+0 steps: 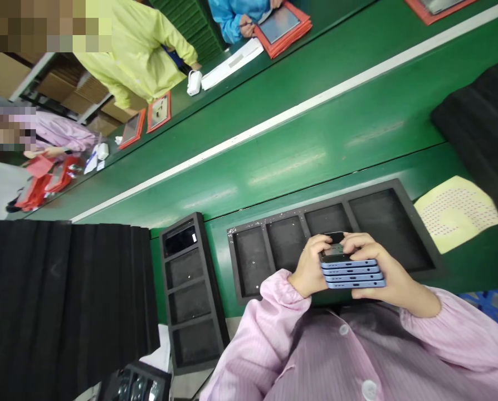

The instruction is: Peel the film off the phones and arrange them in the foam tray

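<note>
Both my hands hold a stack of several blue phones (352,273) close to my chest, edges toward me. My left hand (311,267) wraps the stack's left end, fingers curled over the top phone. My right hand (382,273) grips the right end, fingers also closed over the top. The stack hovers over the near edge of a black foam tray (249,262) with four empty compartments. I wear a pink striped smock.
A second black foam tray (190,289) stands to the left with one phone in its far slot. A tall stack of black foam (60,301) fills the left. A yellow perforated sheet (458,211) lies right. Other workers handle red trays (282,28) across the green conveyor (316,145).
</note>
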The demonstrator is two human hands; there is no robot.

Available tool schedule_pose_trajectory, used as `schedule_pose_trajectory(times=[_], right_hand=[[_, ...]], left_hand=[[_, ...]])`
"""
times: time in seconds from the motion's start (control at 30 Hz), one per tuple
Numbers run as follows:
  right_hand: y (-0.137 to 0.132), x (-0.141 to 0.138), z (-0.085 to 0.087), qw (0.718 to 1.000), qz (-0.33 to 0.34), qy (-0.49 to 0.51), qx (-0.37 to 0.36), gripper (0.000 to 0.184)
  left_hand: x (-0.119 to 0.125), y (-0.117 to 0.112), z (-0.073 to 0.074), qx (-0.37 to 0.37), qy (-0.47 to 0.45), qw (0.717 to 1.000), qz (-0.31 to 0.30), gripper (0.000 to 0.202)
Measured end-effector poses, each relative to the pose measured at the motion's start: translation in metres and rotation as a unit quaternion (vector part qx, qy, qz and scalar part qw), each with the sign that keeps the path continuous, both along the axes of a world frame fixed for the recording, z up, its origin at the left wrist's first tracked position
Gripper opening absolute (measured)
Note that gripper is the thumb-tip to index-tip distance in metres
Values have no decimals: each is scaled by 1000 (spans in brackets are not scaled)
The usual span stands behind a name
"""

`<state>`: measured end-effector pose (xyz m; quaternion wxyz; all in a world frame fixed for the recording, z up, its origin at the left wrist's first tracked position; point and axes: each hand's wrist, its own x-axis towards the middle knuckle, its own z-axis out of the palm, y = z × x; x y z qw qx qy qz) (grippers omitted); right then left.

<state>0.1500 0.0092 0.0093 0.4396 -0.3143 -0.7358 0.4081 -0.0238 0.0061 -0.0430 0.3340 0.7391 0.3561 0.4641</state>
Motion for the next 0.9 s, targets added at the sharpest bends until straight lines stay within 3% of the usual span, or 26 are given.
schedule_pose_trajectory(times=[0.1, 0.2, 0.3, 0.4, 0.43, 0.5, 0.6, 0.67, 0.7, 0.77, 0.8, 0.87, 0.9], right_hand=[[1, -3, 3, 999, -27, -17, 22, 34], [-4, 0, 11, 991, -94, -73, 58, 34], [-22, 10, 17, 972, -163, -140, 97, 30], [-47, 21, 9, 958, -217, -161, 97, 22], [-54, 23, 4, 959, -226, -160, 69, 23], [-62, 24, -8, 966, -214, -134, -55, 32], [-58, 14, -24, 952, -165, -69, -250, 33], [-48, 5, -32, 940, -160, -46, -297, 33], [-42, 0, -34, 937, -166, -40, -305, 33], [-30, -6, -37, 929, -172, -21, -326, 35], [-25, -8, -36, 926, -170, -12, -337, 37], [-15, -10, -34, 920, -160, 4, -357, 40], [-11, -11, -32, 917, -155, 9, -368, 41]], left_hand=[[-9, 3, -2, -24, 68, 997, -9, 43], [-14, 9, 6, -32, 98, 994, -27, 40], [-13, 20, 30, 13, 169, 983, -72, 36], [-3, 35, 64, 113, 307, 937, -125, 31], [2, 39, 73, 153, 347, 914, -143, 26], [14, 47, 84, 229, 401, 870, -172, 15], [28, 53, 76, 272, 431, 833, -217, 19], [29, 52, 63, 226, 411, 851, -237, 22], [26, 49, 56, 172, 381, 878, -231, 21], [19, 39, 44, -1, 267, 953, -140, 12], [14, 32, 39, -96, 200, 973, -66, 8], [8, 18, 31, -238, 97, 964, 68, 2], [6, 13, 27, -280, 70, 951, 107, 4]])
